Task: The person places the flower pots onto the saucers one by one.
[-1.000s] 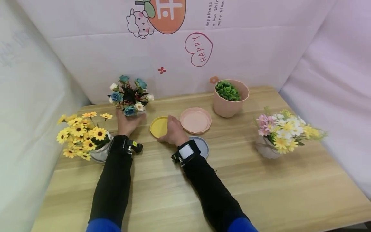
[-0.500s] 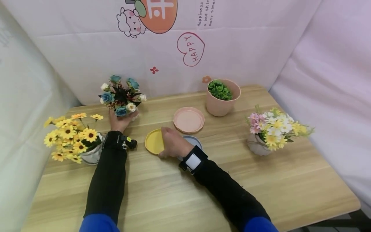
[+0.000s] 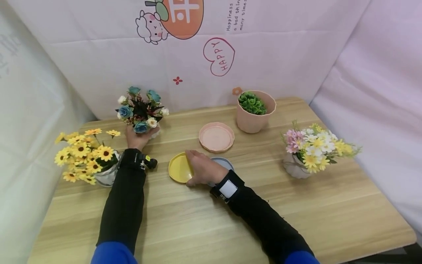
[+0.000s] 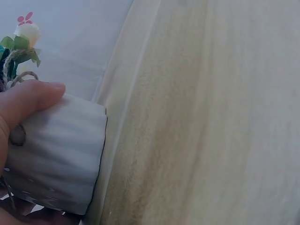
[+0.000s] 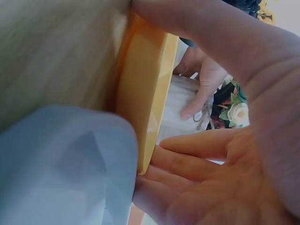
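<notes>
My left hand (image 3: 136, 140) grips a white pot (image 4: 61, 150) tied with twine, its thumb along the side. Blue and cream artificial roses (image 3: 152, 122) rise from that pot at the back left. Near the middle of the table, my right hand (image 3: 208, 170) holds a yellow saucer (image 3: 179, 169) by its rim. In the right wrist view the thumb and fingers lie at opposite sides of this saucer, low over the wood. A blue-grey saucer (image 3: 226, 163) lies partly hidden behind the right hand, overlapping the yellow one in the right wrist view.
A pink saucer (image 3: 216, 137) lies farther back. Behind it stands a pink pot (image 3: 251, 122) with a green plant (image 3: 252, 103) inside. Yellow daisies (image 3: 86, 152) in a whitish pot flank the left forearm. Pink, white and yellow flowers (image 3: 314, 146) stand at the right.
My right hand has drawn the yellow saucer toward the front of the table, beside the blue-grey one. The left hand stays on the rose pot. The head view has shifted slightly.
</notes>
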`<control>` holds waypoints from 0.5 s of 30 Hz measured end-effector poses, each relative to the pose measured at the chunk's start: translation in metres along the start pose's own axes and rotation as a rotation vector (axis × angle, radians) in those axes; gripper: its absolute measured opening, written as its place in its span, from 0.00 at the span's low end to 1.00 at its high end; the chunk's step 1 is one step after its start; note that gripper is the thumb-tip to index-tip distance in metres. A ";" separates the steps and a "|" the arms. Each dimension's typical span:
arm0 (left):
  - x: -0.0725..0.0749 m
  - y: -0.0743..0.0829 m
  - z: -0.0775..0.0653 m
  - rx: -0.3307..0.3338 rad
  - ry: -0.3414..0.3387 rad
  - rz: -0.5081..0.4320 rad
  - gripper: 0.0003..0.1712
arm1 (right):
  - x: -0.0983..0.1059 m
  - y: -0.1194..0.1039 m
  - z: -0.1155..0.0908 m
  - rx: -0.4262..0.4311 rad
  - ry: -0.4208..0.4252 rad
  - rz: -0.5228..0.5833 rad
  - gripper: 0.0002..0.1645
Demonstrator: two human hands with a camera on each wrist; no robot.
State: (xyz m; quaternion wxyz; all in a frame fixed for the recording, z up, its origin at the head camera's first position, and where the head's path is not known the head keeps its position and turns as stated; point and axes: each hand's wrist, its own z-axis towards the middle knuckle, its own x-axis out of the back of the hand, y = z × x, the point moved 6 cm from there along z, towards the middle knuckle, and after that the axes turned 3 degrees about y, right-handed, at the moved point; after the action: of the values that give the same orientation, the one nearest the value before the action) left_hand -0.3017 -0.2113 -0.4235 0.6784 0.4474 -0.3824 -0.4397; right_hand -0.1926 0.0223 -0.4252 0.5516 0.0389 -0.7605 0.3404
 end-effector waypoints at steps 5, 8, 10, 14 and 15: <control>0.001 -0.010 0.003 0.004 -0.006 0.041 0.46 | -0.001 0.000 0.000 -0.010 -0.009 0.005 0.67; 0.001 -0.011 0.004 0.028 -0.013 0.064 0.46 | -0.002 0.000 0.001 -0.017 -0.014 0.009 0.67; 0.001 -0.010 0.003 0.050 -0.023 0.071 0.46 | -0.002 0.000 0.001 -0.023 -0.017 0.006 0.67; 0.000 -0.012 0.001 0.110 -0.055 0.041 0.47 | -0.002 0.000 0.001 -0.027 -0.022 0.009 0.67; -0.001 -0.012 0.000 0.122 -0.067 0.029 0.47 | -0.002 0.000 0.001 -0.028 -0.022 0.008 0.67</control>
State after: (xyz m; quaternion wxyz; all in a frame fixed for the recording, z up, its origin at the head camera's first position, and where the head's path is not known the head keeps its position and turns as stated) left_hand -0.3050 -0.2131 -0.4350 0.6431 0.4674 -0.4374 -0.4203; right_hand -0.1924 0.0214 -0.4268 0.5424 0.0320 -0.7712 0.3316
